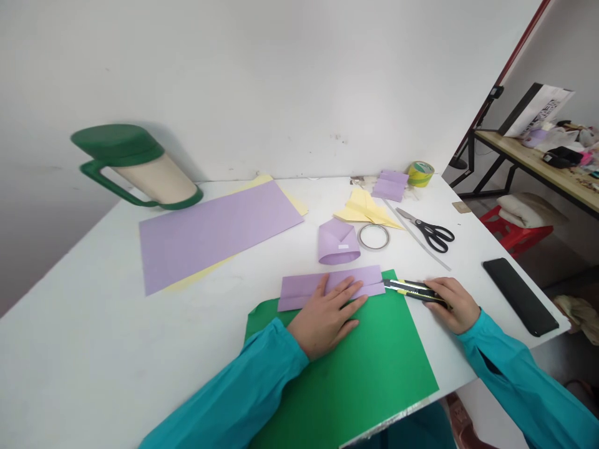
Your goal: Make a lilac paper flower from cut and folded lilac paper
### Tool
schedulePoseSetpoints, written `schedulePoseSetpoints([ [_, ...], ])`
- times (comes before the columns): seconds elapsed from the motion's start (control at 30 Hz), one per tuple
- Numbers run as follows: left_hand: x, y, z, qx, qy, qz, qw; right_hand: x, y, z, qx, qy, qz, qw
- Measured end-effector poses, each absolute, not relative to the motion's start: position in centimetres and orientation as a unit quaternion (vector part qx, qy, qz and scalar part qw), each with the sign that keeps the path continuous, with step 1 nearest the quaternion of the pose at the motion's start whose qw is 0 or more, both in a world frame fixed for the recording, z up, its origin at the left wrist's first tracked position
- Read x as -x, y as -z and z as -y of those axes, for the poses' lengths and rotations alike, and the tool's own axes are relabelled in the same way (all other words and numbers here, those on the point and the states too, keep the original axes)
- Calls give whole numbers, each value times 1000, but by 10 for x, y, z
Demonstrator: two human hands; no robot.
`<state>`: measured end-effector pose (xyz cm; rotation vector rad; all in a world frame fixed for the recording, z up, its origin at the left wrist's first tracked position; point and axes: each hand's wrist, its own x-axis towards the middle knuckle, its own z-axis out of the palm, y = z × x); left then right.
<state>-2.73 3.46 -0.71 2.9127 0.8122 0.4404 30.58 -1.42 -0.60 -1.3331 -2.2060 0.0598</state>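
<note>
Left hand (328, 319): I am laying it palm down, fingers slightly spread, across the folded purple strip (296, 292).
Right hand (453, 304): I am gripping the black-and-yellow cutter (412, 290) by its handle, well apart from my left hand.
Cutter blade: it is pointing toward the strip's right end, at the crease; whether it is passing between the layers, I cannot tell.
Purple strip: it is lying lengthwise on the table (93, 349), mostly over the upper edge of the green sheet (374, 355).
Beyond the strip: a purple paper pouch (336, 242) is sitting beside a ring of tape (374, 249), with a yellow paper plane (362, 209) lying just behind.
Right of the plane: black-handled scissors (433, 234) are lying near a narrow pale strip (428, 251).
Table's right corner: a long black case (519, 296) is lying near the edge.
Left side: a large purple sheet (219, 234) is partly covering yellow paper (201, 273); a green-lidded jug (156, 178) is standing behind.
</note>
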Motion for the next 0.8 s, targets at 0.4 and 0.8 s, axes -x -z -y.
schedulePoseSetpoints([
  [0.4, 25, 9, -26, -954, -217, -197, -68, -332, 16, 17, 576, 38, 771, 268],
  [0.8, 23, 3, -25, -940, -289, -162, -84, -329, 19, 11, 620, 93, 751, 210],
])
